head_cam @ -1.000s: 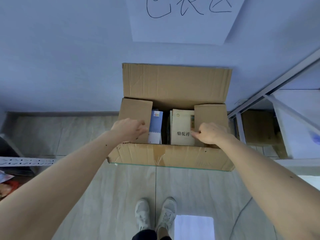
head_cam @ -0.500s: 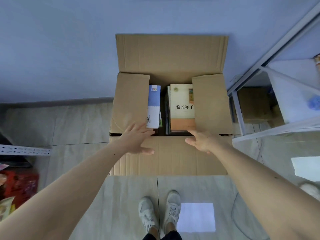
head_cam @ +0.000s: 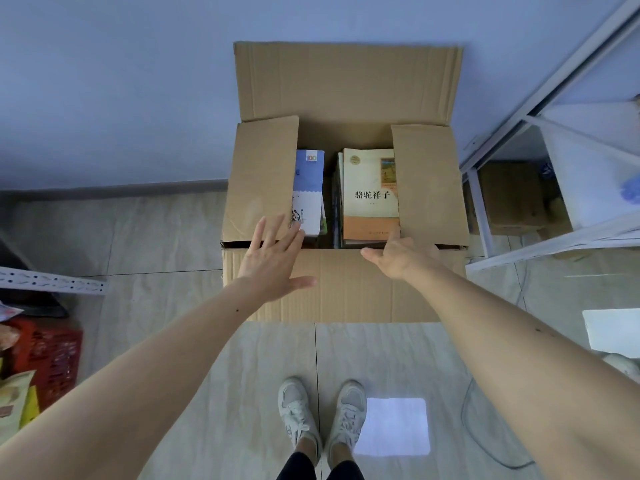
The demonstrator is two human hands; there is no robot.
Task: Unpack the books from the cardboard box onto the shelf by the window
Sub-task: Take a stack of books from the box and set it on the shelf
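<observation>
Near flap now folded down; both hands, left (head_cam: 273, 261) and right (head_cam: 398, 254), open and empty over the box (head_cam: 346, 289). Books (head_cam: 370, 195) exposed for lifting.

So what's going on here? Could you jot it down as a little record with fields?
Box: cardboard box on the floor, flaps open
Contents: blue book on the left, cream and orange book topping a stack on the right
Left hand: open, empty, fingertips at the blue book
Right hand: open, empty, at the cream book's near edge
Shelf: white frame, right of box
Progress: no book lifted yet
</observation>
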